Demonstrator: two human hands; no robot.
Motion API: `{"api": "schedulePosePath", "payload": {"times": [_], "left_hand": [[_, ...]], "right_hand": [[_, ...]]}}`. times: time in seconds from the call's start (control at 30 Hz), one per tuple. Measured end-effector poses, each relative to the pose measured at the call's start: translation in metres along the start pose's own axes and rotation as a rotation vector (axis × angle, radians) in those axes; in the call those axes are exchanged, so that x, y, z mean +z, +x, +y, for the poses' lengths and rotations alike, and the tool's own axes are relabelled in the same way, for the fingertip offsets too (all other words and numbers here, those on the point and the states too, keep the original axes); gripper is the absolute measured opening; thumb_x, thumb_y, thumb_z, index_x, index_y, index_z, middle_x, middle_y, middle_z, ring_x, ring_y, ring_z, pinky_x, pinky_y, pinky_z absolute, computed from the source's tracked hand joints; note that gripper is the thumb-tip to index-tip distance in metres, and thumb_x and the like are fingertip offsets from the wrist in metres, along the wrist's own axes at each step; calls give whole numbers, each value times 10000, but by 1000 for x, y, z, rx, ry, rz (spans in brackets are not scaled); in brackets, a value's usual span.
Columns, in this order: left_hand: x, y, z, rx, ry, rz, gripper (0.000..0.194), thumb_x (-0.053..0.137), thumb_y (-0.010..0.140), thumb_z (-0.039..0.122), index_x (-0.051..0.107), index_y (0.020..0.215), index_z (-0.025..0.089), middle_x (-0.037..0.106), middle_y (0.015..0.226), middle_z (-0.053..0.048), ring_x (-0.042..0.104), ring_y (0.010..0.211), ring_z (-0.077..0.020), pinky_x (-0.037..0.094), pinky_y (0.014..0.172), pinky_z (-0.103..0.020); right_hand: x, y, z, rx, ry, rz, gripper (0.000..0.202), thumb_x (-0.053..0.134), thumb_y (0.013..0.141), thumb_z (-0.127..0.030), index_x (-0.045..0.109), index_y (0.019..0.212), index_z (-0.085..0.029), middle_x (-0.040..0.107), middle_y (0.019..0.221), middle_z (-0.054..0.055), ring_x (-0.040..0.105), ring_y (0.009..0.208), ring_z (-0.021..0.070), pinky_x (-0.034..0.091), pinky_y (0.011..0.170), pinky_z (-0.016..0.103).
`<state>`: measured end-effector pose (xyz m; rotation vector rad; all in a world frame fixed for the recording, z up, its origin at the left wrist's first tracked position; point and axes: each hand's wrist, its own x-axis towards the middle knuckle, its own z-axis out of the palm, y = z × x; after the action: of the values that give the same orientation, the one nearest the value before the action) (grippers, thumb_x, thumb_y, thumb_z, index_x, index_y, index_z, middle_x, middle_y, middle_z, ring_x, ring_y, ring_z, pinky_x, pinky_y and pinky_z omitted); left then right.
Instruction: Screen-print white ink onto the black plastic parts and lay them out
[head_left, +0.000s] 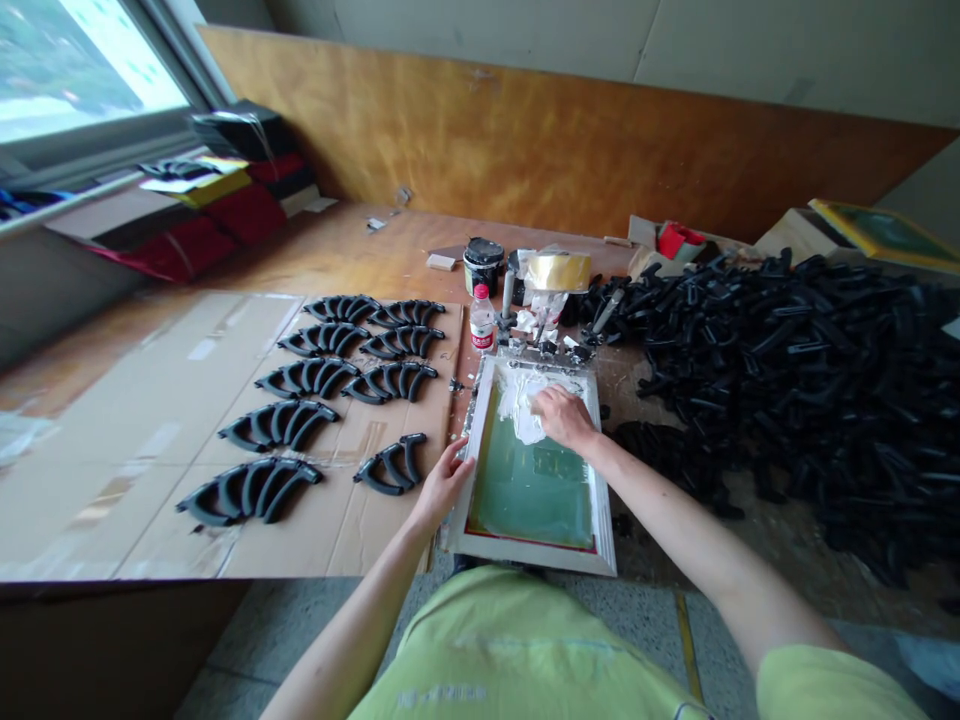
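A screen printing frame (606, 520) with pale wooden sides and a green mesh lies before me. White ink (517, 392) is smeared over the far part of the mesh. My right hand (566, 416) is closed above the ink, around something small that its fingers mostly hide. At the frame's left side, my left hand (448, 480) has its fingers curled at the edge, thumb toward the frame. Left of it, black curved handles (391, 464) lie in fanned rows on a cardboard sheet (337, 540).
A big heap of black plastic parts (787, 350) covers the right side. Behind the frame stand a red-capped bottle (481, 320), a dark ink tub (483, 268) and a roll of tape (559, 272). Boxes (247, 205) sit by the window; a wooden board (480, 140) closes the back.
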<state>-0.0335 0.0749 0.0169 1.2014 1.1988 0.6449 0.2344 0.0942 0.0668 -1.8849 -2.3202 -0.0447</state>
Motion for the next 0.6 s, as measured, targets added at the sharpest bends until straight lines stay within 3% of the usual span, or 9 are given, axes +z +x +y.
{"api": "schedulePosePath", "payload": {"times": [0.1, 0.2, 0.37, 0.5, 0.6], "left_hand": [[0, 0, 0, -4, 1, -2, 694, 605, 767, 556, 501, 1341, 179, 642, 778, -6, 587, 646, -137, 454, 578, -233], [0, 0, 1, 7, 11, 18, 685, 611, 763, 551, 516, 1330, 179, 651, 792, -12, 599, 676, -149, 467, 606, -247], [1, -2, 4, 19, 16, 52, 679, 627, 747, 556, 547, 1307, 180, 662, 808, -24, 614, 712, -169, 476, 624, -259], [1, -3, 5, 5, -19, 48, 711, 646, 725, 567, 540, 1315, 184, 670, 807, -29, 617, 694, -176, 474, 601, -261], [1, -3, 8, -18, -46, 22, 718, 646, 731, 562, 519, 1325, 180, 670, 813, -32, 613, 682, -171, 468, 590, -256]], "right_hand": [[-6, -23, -2, -236, 75, -21, 204, 459, 779, -47, 620, 844, -154, 624, 848, 95, 527, 886, 232, 405, 757, 311], [-14, -28, 6, -355, 158, -46, 180, 492, 780, -62, 625, 840, -167, 623, 824, 69, 533, 851, 213, 405, 736, 298], [-8, -16, 8, -186, 181, 87, 160, 513, 787, -56, 621, 822, -168, 615, 816, 65, 536, 852, 209, 416, 736, 299], [3, -35, 2, -282, 163, 107, 255, 476, 784, -20, 640, 926, -154, 627, 884, 88, 531, 934, 227, 438, 788, 319], [-3, -36, 3, -281, 225, 77, 171, 535, 827, -100, 648, 931, -174, 638, 864, 66, 560, 895, 210, 448, 786, 306]]}}
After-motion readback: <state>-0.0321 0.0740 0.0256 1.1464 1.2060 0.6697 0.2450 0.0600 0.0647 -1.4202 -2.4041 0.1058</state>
